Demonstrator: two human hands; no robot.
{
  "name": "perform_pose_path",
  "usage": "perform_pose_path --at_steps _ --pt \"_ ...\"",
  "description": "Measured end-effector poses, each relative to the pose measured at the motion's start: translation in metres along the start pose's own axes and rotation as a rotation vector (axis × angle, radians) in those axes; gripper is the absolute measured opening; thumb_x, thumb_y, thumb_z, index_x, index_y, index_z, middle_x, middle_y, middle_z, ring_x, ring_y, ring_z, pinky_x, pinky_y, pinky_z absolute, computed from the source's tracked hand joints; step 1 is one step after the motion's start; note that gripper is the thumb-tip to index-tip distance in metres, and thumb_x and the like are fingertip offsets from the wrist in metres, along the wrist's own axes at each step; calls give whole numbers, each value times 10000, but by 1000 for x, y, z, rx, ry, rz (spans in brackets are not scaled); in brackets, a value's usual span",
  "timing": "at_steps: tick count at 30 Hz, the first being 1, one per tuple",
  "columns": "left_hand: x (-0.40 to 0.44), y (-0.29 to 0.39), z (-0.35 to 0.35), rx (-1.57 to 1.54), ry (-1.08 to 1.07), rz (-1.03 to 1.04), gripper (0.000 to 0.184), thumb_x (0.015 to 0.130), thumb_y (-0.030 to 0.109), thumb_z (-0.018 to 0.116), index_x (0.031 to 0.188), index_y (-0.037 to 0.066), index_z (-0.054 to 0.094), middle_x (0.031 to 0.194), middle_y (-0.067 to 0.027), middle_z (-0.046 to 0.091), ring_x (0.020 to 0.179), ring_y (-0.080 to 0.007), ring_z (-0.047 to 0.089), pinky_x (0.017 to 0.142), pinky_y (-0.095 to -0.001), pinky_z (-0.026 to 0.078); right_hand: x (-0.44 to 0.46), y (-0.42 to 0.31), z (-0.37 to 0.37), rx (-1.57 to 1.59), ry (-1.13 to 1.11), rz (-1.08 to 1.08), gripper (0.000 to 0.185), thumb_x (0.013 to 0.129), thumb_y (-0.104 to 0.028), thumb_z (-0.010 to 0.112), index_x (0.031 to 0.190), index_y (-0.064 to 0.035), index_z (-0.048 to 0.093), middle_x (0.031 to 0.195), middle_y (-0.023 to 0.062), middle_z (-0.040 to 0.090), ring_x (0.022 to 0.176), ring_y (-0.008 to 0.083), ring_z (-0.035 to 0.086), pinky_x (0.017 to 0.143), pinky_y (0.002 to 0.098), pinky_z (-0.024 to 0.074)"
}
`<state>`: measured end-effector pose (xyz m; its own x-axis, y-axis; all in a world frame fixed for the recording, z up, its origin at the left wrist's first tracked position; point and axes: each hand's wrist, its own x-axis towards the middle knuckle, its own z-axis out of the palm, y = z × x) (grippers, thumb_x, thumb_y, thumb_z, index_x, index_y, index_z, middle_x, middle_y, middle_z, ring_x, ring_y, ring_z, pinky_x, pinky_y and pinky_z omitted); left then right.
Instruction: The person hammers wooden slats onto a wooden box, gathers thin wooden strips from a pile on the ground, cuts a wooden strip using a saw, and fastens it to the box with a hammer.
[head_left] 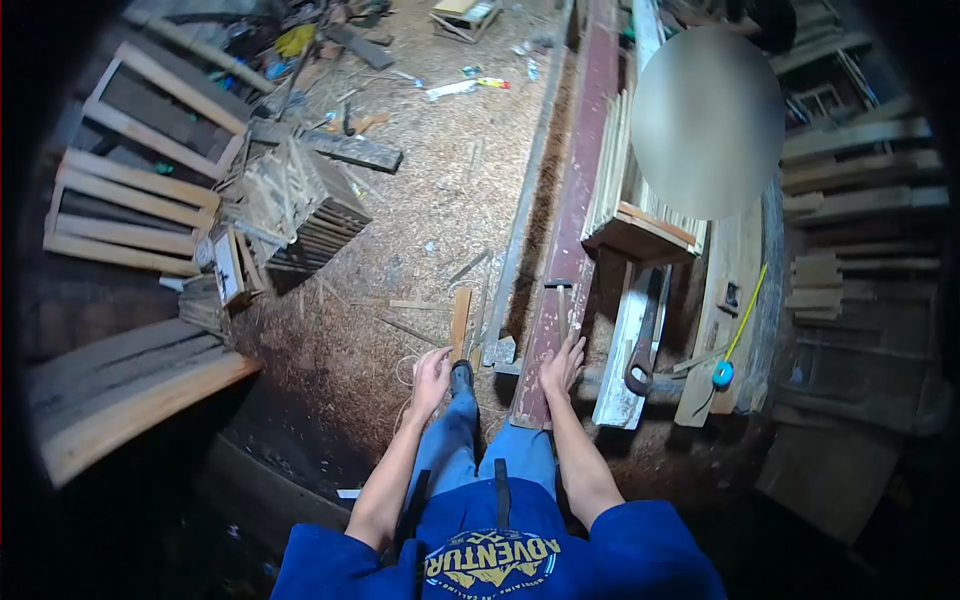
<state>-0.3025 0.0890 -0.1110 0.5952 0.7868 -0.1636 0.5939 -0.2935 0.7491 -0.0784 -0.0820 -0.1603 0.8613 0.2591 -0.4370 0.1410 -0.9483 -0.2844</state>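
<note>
My left hand point(432, 380) hangs above my left leg, close to the dark boot point(461, 378). Its fingers are loosely bent and apart, and I see nothing held in them. A narrow wooden strip point(460, 322) lies on the floor just beyond the boot. My right hand point(563, 368) rests at the near end of a long dark-red beam point(568, 265), fingers stretched out. Just beyond those fingertips, a hammer point(561, 310) lies on the beam, its head pointing away from me.
On the right are a handsaw point(641, 365), a blue tape measure point(722, 375) with its yellow blade out, and stacked wooden frames point(645, 232). A person point(765, 25), partly blurred out, is behind them. More frames point(315, 210) stand left on the shaving-covered floor point(440, 220).
</note>
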Motion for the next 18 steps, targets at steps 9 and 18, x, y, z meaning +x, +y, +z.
perform_pose_path --at_steps 9,18 --pt "-55 28 -79 -163 266 -45 308 994 161 592 1274 83 693 1273 -159 683 1255 -331 596 1106 -449 401 -114 -106 -45 262 54 -640 587 987 -175 593 1540 -64 431 1611 233 345 1455 425 369 1199 529 286" --pt "-108 -26 -185 -363 497 -182 306 987 114 587 1263 26 685 1256 -186 682 1233 -339 609 1092 -442 440 -226 -258 -30 293 -142 -1008 474 992 -145 594 1451 -41 533 1539 254 450 1383 437 472 1144 509 371"
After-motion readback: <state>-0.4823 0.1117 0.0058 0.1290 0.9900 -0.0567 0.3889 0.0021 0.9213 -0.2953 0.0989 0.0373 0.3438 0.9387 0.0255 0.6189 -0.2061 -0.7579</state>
